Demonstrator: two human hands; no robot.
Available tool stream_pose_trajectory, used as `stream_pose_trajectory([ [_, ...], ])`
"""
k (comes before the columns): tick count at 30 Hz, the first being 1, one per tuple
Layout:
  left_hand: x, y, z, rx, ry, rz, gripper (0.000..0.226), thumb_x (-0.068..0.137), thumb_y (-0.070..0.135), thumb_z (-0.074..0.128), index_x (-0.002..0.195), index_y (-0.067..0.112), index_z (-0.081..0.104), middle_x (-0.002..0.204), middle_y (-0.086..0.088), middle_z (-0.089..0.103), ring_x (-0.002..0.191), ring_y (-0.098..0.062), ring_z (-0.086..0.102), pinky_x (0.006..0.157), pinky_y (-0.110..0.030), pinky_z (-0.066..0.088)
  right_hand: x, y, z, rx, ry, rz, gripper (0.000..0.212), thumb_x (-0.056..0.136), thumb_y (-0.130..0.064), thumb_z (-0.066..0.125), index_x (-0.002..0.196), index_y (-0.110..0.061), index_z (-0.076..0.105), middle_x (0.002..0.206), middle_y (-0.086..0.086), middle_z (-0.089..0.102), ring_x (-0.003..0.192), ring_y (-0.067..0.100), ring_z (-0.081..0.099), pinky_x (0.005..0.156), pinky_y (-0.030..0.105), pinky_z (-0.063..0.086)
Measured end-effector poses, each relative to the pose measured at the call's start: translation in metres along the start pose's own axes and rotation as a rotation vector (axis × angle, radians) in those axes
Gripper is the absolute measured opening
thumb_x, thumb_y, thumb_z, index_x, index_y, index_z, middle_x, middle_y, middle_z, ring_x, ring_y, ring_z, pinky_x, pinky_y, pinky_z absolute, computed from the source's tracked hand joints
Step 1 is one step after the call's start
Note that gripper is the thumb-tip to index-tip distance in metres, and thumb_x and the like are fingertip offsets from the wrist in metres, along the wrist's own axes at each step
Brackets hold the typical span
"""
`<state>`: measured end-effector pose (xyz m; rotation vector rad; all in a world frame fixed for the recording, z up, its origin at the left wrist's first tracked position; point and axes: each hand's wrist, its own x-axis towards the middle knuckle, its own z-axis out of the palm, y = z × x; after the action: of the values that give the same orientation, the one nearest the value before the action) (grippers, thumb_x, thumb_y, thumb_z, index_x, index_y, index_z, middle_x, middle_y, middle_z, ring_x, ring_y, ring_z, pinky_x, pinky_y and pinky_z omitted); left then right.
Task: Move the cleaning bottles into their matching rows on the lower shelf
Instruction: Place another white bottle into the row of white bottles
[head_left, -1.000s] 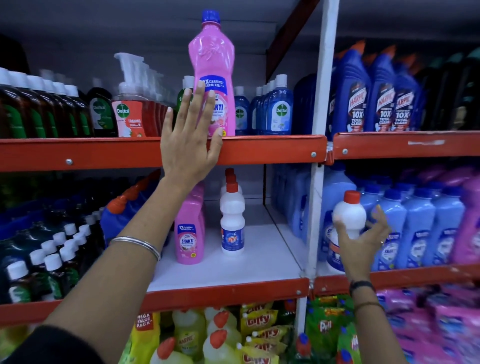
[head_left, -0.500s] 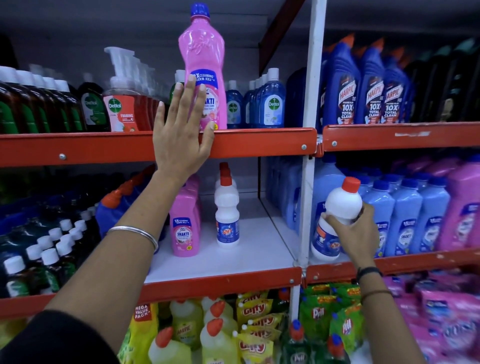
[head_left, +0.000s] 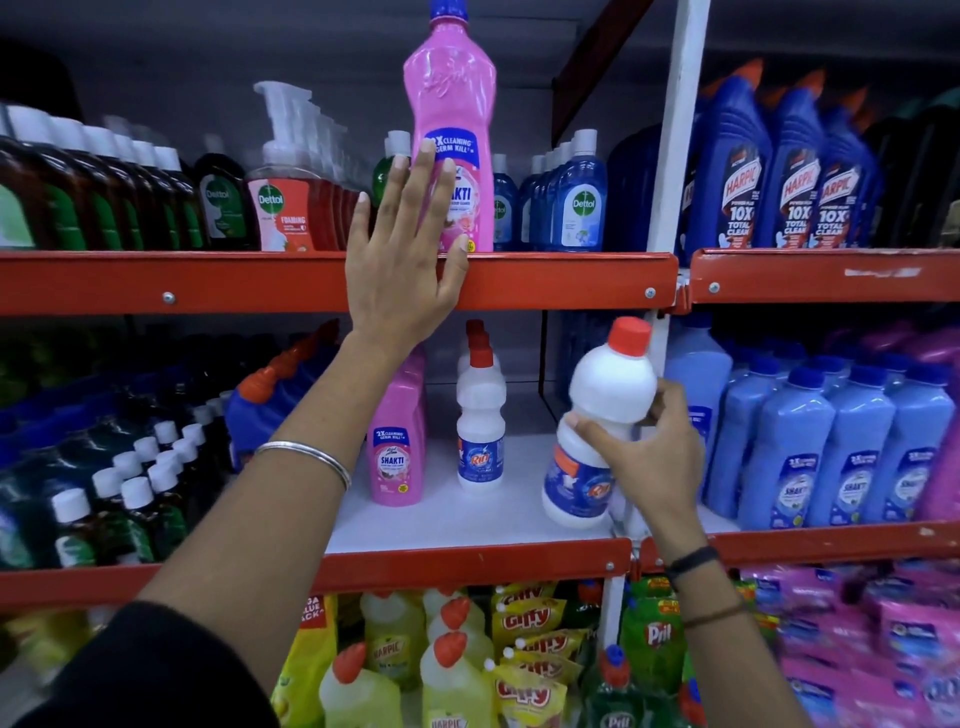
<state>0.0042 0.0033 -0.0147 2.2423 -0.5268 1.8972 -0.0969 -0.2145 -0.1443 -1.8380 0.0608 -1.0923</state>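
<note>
My right hand (head_left: 644, 457) grips a white bottle with a red cap (head_left: 602, 415), tilted left, over the right part of the white lower shelf (head_left: 467, 519). A row of the same white bottles (head_left: 480, 415) stands mid-shelf, with a row of pink Shakti bottles (head_left: 397, 447) to its left. My left hand (head_left: 402, 260) is spread flat against the red shelf edge (head_left: 561, 280), fingers touching the front of a tall pink Shakti bottle (head_left: 452, 124) that stands on the upper shelf.
Dettol bottles (head_left: 280, 208) and blue Dettol bottles (head_left: 576, 197) flank the tall pink bottle. A white upright post (head_left: 675, 156) divides the bays. Blue Harpic bottles (head_left: 789, 171) and light-blue Shakti bottles (head_left: 831, 441) fill the right bay. Yellow bottles and pouches sit below.
My right hand has carried the white bottle left, from the right bay past the post to the white lower shelf, tilting it. My left hand has stayed at the pink bottle.
</note>
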Motion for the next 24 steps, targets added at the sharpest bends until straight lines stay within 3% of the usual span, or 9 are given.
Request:
stream_pose_trajectory([
  [4,0.001,0.0,0.0,0.006,-0.006,0.004,0.061,0.097,0.043,0.032,0.152,0.021,0.021,0.16,-0.002,0.02,0.148,-0.02,0.016,0.118,-0.048,0.021,-0.012,-0.001,0.043,-0.027,-0.098,0.02,0.074,0.055,-0.045,0.083,0.114,-0.019,0.046,0.1,-0.009,0.058,0.088,0.014,0.056,0.067,0.03,0.044],
  [10,0.0,-0.002,0.001,0.006,0.021,0.013,0.06,0.096,0.042,0.035,0.151,0.02,0.024,0.159,-0.003,0.023,0.147,-0.021,0.019,0.118,-0.048,0.023,-0.02,0.009,0.096,-0.094,-0.204,0.071,0.077,0.056,-0.048,0.082,0.114,-0.018,0.043,0.111,0.003,0.065,0.096,0.024,0.062,0.067,0.032,0.045],
  [24,0.001,-0.002,0.002,0.007,0.045,0.033,0.061,0.095,0.041,0.039,0.15,0.018,0.027,0.158,-0.004,0.027,0.146,-0.021,0.023,0.115,-0.048,0.026,-0.022,0.017,0.132,-0.21,-0.21,0.076,0.077,0.058,-0.052,0.079,0.115,-0.014,0.043,0.109,0.008,0.067,0.093,0.028,0.063,0.063,0.026,0.036],
])
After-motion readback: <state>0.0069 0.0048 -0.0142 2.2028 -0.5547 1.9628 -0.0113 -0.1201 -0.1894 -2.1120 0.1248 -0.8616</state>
